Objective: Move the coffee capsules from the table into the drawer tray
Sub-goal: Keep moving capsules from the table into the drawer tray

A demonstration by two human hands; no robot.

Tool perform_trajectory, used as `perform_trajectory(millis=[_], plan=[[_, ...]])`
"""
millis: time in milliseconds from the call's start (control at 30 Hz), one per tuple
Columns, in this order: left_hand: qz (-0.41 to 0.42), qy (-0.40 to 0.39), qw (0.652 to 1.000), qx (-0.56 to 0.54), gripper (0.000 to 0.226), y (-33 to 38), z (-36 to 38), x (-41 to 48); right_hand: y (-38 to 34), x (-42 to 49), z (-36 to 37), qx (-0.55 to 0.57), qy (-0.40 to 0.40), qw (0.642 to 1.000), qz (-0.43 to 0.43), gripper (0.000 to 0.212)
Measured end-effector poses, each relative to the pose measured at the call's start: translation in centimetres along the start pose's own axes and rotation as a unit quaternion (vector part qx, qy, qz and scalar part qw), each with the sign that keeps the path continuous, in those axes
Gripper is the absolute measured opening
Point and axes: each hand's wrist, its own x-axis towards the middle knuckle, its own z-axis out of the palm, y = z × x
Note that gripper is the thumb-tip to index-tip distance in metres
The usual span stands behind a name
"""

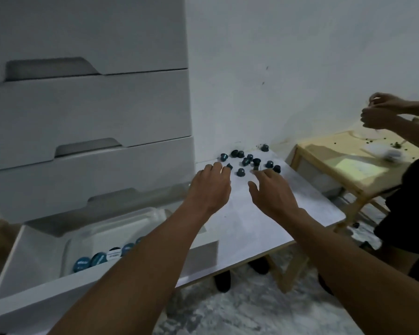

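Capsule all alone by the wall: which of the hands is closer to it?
Right. The right hand reaches almost straight toward the lone capsule; the left hand sits farther away, off to its left side.

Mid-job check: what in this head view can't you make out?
All head view:
tray: the left forearm crosses it and hides the end of its capsule row.
left hand: its fingertips are blurred and seen from behind, so whether they pinch the nearest capsule is unclear.
table capsules: small, bunched and blurred, so the count is unsure.
other person's hands: what they hold is too small to tell.
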Motion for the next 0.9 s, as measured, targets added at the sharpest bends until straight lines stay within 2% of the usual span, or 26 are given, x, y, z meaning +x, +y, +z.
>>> perform_trajectory(millis=[133, 433, 633, 800, 900], plan=[[-0.019, -0.023, 1.0, -0.007, 0.013, 2.9, 3.0, 4.1, 5.1, 2.1, 0.0, -0.004, -0.018, 1.0, -0.006, 0.037], [-0.111, -0.045, 0.993, -0.015, 0.022, 7.7, 10.2, 10.6, 15.5, 9.3, 0.6, 0.006, -0.079, 0.995, -0.061, 0.038], [-0.152, -0.08, 0.985, -0.007, 0.029, 6.8, 13.1, 12.2, 16.8, 13.6, 3.0, 0.031, -0.111, 0.988, -0.1, 0.037], [-0.151, -0.114, 0.982, 0.027, 0.028, 4.1, 15.4, 13.8, 15.8, 16.7, 6.6, 0.063, -0.141, 0.982, -0.113, 0.042], [-0.15, -0.125, 0.979, 0.057, 0.041, 2.3, 17.5, 14.8, 15.4, 18.8, 8.9, 0.063, -0.142, 0.979, -0.128, 0.042]])
